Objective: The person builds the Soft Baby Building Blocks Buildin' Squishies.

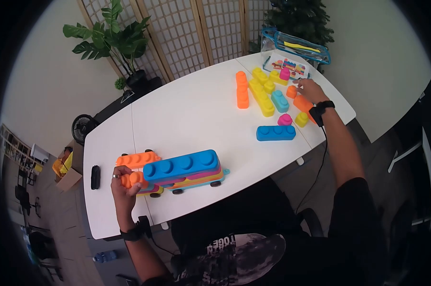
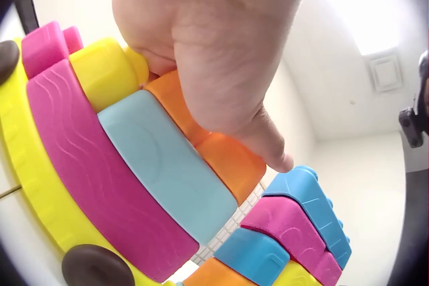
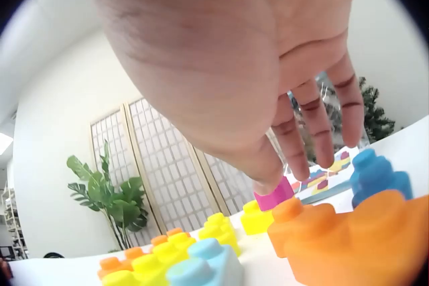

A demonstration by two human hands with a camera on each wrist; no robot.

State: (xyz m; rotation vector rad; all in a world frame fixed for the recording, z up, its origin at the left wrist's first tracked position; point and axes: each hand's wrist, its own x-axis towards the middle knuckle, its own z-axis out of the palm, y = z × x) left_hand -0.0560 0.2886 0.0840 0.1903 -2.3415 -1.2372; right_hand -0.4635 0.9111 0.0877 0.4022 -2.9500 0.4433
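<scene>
My left hand (image 1: 123, 190) grips the orange block (image 2: 231, 165) on top of a small wheeled stack, with the thumb along its side. Beneath that lie a light blue block (image 2: 167, 165), a magenta block (image 2: 100, 172) and a yellow wheeled base (image 2: 40, 185). Right beside it stands a longer wheeled stack topped by a long blue block (image 1: 182, 165). My right hand (image 1: 312, 90) reaches over the loose blocks at the far right, fingers extended and nothing between them. Near its fingertips are a small orange block (image 1: 291, 92) and a magenta block (image 3: 273, 196).
Several loose blocks lie on the white table (image 1: 186, 114), including a long yellow one (image 1: 261, 97) and a blue one (image 1: 276, 133). A picture sheet (image 1: 287, 66) and a clear bag (image 1: 296, 45) are at the far corner. An orange wheeled piece (image 1: 138, 159) stands behind the stacks.
</scene>
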